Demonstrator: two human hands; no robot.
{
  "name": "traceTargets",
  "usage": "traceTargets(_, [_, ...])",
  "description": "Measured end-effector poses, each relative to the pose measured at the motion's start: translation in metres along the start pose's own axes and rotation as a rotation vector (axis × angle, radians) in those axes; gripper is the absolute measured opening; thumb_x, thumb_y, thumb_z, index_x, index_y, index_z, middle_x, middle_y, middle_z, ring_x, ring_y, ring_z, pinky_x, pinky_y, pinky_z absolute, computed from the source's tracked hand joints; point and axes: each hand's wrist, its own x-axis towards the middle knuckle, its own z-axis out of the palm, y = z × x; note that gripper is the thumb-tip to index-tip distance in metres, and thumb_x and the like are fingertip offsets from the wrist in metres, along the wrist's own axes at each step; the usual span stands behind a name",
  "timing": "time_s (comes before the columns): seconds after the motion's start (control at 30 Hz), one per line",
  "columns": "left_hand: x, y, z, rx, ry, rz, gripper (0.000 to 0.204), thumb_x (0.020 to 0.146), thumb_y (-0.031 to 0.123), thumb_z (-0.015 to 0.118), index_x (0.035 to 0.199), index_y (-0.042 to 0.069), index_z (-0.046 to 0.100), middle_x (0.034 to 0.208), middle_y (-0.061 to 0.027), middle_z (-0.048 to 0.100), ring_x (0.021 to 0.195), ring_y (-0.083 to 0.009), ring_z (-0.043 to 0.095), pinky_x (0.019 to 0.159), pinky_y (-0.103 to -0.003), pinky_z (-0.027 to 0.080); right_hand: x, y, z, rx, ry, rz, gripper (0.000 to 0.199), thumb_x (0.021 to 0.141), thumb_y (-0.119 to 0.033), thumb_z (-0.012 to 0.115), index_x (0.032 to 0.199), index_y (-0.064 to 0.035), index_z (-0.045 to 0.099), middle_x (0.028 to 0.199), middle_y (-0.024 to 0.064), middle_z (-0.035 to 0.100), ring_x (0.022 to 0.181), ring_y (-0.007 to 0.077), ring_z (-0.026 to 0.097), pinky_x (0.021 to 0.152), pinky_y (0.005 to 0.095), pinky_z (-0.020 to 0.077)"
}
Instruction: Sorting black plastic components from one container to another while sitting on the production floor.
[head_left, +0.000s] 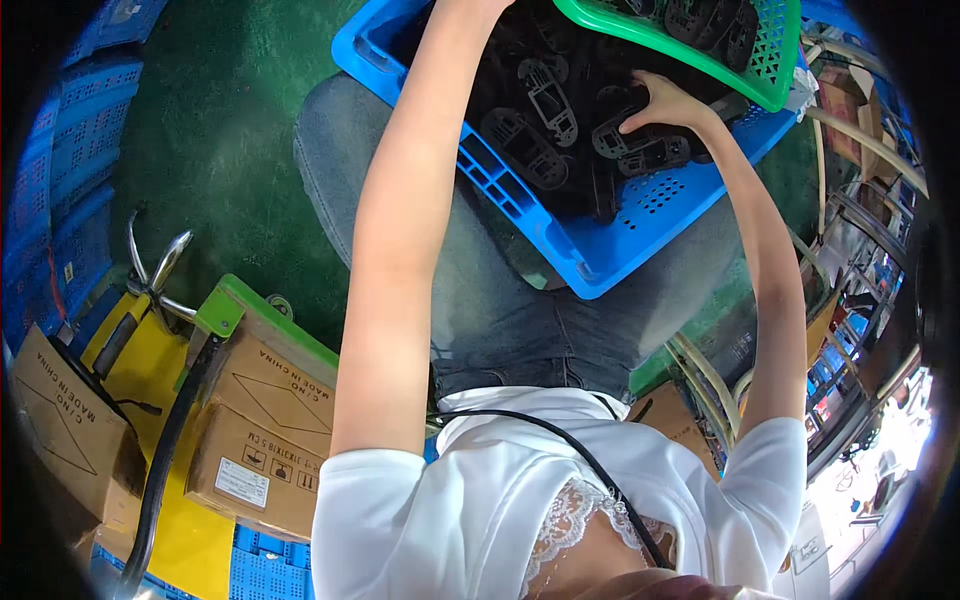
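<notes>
Blue crate (590,272), one, tilted across the wearer's denim lap (485,325); perforated wall and slotted rim; contents, many loose black parts (525,150), long with rounded ends and cut-outs, heaped in no order. Right hand (672,103), bare, reaching in over the crate's right side: thumb and forefinger spread in a wide curve, black parts directly below and beside the tips; whether any part is gripped cannot be told. Left arm (400,190), stretched over the crate's left rim; its hand lies past the upper edge of view, so its grip cannot be told. Green basket (695,70), one, perforated, overlapping the crate's far right; contents, further black parts. Brown carton (285,385), one, left of the lap: dark printed lettering and line figure, handling symbols, small white label (242,482), print too fine to tell. Second carton (75,420), farther left, similarly printed, on or beside a yellow surface (215,560). Blue crates (85,150), several, stacked along the far left; perforated; contents not visible.
</notes>
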Motion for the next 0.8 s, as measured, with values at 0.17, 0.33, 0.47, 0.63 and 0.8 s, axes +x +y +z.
traceTargets(0.17, [0.002, -0.001, -0.001, 0.016, 0.0, -0.007, 0.017, 0.079, 0.022, 0.065, 0.074, 0.009, 0.056, 0.063, 0.0044, 0.047, 0.054, -0.0063, 0.044, 0.05, -0.021, 0.032, -0.013, 0.002, 0.006, -0.026, 0.099, -0.09, 0.09, 0.052, -0.032, 0.082, 0.121, 0.0104, 0.042, 0.117, 0.0254, 0.053, 0.11, 0.0335, 0.051, 0.094, 0.0347, 0.0392])
traceTargets(0.33, [0.0, 0.001, 0.003, 0.003, 0.0, 0.011, 0.017, 0.079, 0.022, 0.065, 0.073, 0.009, 0.055, 0.062, 0.0047, 0.046, 0.053, -0.0065, 0.042, 0.049, -0.022, 0.031, -0.031, -0.007, 0.006, -0.094, 0.234, -0.147, 0.059, 0.054, -0.02, 0.075, 0.101, 0.0018, 0.047, 0.09, 0.0221, 0.058, 0.085, 0.0389, 0.056, 0.075, 0.0395, 0.0439])
traceTargets(0.47, [0.001, -0.001, -0.002, 0.012, -0.025, 0.009, 0.017, 0.079, 0.022, 0.065, 0.073, 0.009, 0.055, 0.062, 0.0046, 0.046, 0.054, -0.0065, 0.043, 0.049, -0.022, 0.031, -0.045, -0.022, 0.005, -0.12, 0.327, -0.142, 0.058, 0.054, -0.019, 0.073, 0.102, 0.0, 0.048, 0.089, 0.0214, 0.057, 0.085, 0.0401, 0.055, 0.076, 0.0381, 0.0439])
traceTargets(0.63, [-0.002, 0.001, 0.001, 0.021, -0.004, 0.001, 0.018, 0.08, 0.022, 0.065, 0.073, 0.009, 0.055, 0.063, 0.0045, 0.046, 0.055, -0.0065, 0.043, 0.05, -0.022, 0.031, -0.062, -0.023, -0.004, 0.042, 0.405, -0.197, 0.054, 0.055, -0.012, 0.071, 0.103, 0.0004, 0.048, 0.088, 0.0157, 0.059, 0.084, 0.0267, 0.058, 0.079, 0.0325, 0.044])
traceTargets(0.8, [0.0, 0.001, 0.001, 0.019, 0.002, 0.008, 0.017, 0.08, 0.022, 0.065, 0.074, 0.009, 0.056, 0.063, 0.0046, 0.046, 0.055, -0.0064, 0.042, 0.05, -0.022, 0.03, -0.097, -0.069, -0.03, 0.229, 0.292, -0.166, 0.053, 0.053, -0.007, 0.07, 0.101, -0.001, 0.049, 0.089, 0.0075, 0.058, 0.086, 0.0159, 0.054, 0.081, 0.0279, 0.0416])
